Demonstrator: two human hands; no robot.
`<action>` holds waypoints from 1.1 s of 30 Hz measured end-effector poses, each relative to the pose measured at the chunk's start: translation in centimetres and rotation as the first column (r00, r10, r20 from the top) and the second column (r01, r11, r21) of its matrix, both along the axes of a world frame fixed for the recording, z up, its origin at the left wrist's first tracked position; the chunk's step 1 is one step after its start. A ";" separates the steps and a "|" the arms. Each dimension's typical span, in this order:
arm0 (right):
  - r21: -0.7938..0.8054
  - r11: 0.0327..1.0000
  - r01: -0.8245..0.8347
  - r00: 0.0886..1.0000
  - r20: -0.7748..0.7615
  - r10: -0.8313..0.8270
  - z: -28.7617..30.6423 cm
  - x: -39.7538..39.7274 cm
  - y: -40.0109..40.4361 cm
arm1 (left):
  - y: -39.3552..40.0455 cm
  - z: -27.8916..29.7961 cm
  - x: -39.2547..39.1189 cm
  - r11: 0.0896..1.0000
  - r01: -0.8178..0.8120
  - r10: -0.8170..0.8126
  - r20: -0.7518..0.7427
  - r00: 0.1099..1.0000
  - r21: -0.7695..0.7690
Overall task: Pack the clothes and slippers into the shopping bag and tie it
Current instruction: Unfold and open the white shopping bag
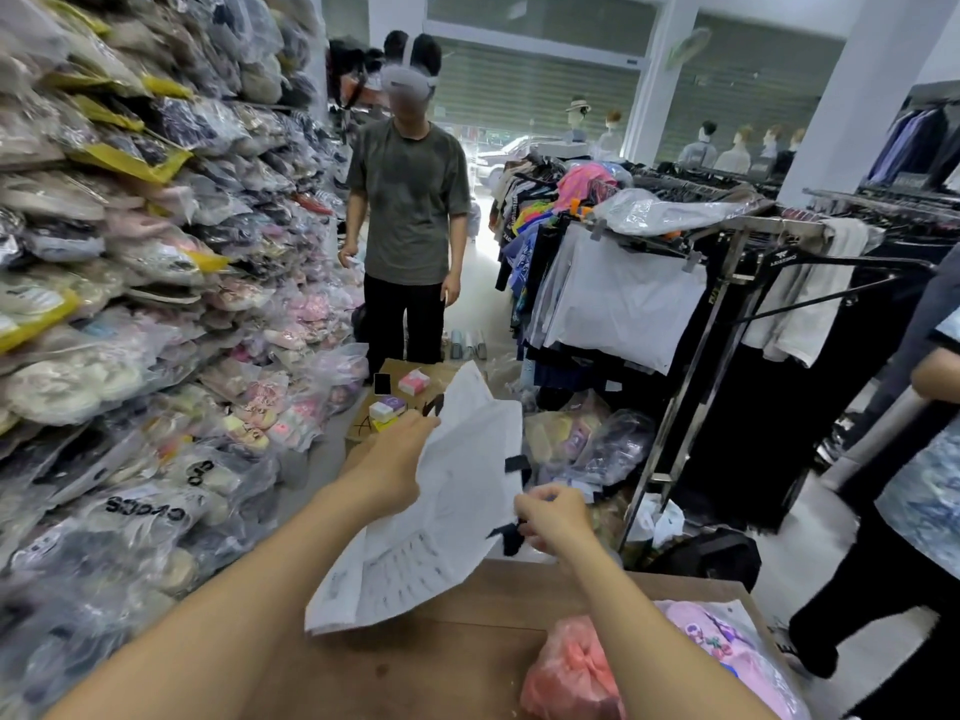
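I hold a white shopping bag (447, 517) with black handles up over the brown table (457, 662). My left hand (395, 454) grips its upper left edge beside one black handle. My right hand (556, 517) pinches the other black handle at the bag's right edge. The bag hangs flat and creased, its lower end resting on the table. At the table's near right lie a packet of pink slippers in clear plastic (571, 672) and a pink garment with a print in a clear packet (727, 646).
A tall wall of bagged slippers and clothes (130, 304) fills the left. A person in a headset (410, 210) stands ahead behind a cardboard box with small items (400, 392). Clothes racks (727, 283) stand to the right, and another person (919, 501) at the right edge.
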State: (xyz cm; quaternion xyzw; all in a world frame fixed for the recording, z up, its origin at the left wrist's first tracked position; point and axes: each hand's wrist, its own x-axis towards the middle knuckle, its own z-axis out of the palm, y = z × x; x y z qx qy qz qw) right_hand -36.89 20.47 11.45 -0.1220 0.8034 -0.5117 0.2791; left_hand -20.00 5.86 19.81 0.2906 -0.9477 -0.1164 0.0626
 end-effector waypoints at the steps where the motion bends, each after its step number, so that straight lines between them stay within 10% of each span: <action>1: 0.062 0.998 0.008 0.999 -0.048 -0.005 -0.4 -0.3 0.1 | -0.1 0.3 0.1 0.996 -0.016 0.017 0.016 1.000 -0.084; 5: 0.392 0.916 0.086 0.975 -0.221 0.003 -1.6 -1.0 2.3 | -2.3 1.9 0.9 0.925 -0.220 0.235 0.009 0.972 -0.310; 11: 0.374 0.922 0.102 0.914 -0.402 0.062 0.4 0.5 3.4 | -2.6 4.6 -0.4 0.939 -0.189 0.199 0.005 0.980 -0.289; 14: 0.151 0.988 -0.025 0.704 -0.699 0.125 3.2 3.2 2.3 | -1.2 5.0 -1.5 0.938 -0.084 0.098 0.024 0.995 -0.336; 17: 0.269 0.909 -0.318 0.362 -0.852 0.379 4.6 5.1 0.5 | 0.4 5.1 -1.8 0.920 0.024 -0.006 0.046 0.999 -0.392; 22: 0.797 0.492 -0.350 0.239 -0.432 0.870 2.5 4.2 -2.3 | 2.0 5.1 -0.4 0.834 0.207 -0.174 0.112 0.978 -0.511; 26: 0.935 0.152 -0.321 0.297 -0.053 0.954 -1.5 2.9 -0.9 | 1.3 5.7 1.1 0.812 0.181 -0.145 0.110 0.983 -0.555; 33: 0.884 0.178 -0.432 0.380 0.000 0.925 -2.7 4.2 -0.5 | -0.1 3.8 0.4 0.844 0.064 -0.011 0.103 0.995 -0.533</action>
